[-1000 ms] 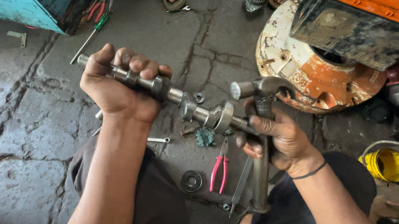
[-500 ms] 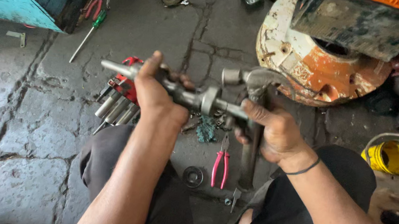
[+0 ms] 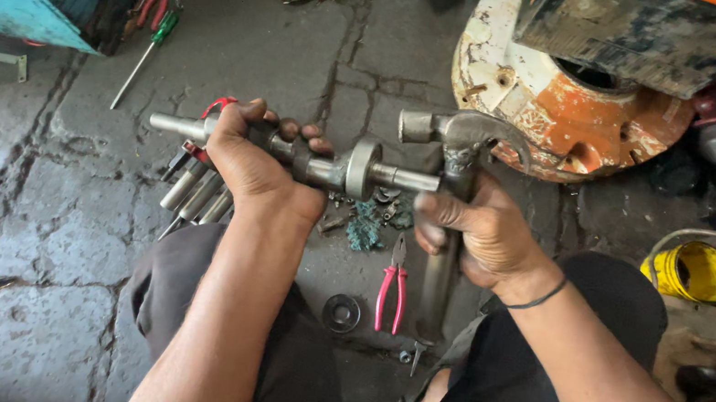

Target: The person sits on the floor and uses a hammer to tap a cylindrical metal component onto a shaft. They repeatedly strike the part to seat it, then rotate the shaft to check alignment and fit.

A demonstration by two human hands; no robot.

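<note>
Steel shaft [image 3: 325, 167] level in left hand [image 3: 254, 164] grip; claw hammer [image 3: 458, 163] upright in right hand [image 3: 476, 230] grip.

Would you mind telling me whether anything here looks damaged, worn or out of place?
The round white-and-orange metal drum at the top right is rusty and its paint badly chipped. The grey stone floor is cracked, with loose small parts scattered under the steel shaft. The claw hammer looks intact.

Single head cam looked steeply down, close over left hand [image 3: 254, 164] and right hand [image 3: 474, 230], stone floor [image 3: 25, 212] beyond.
</note>
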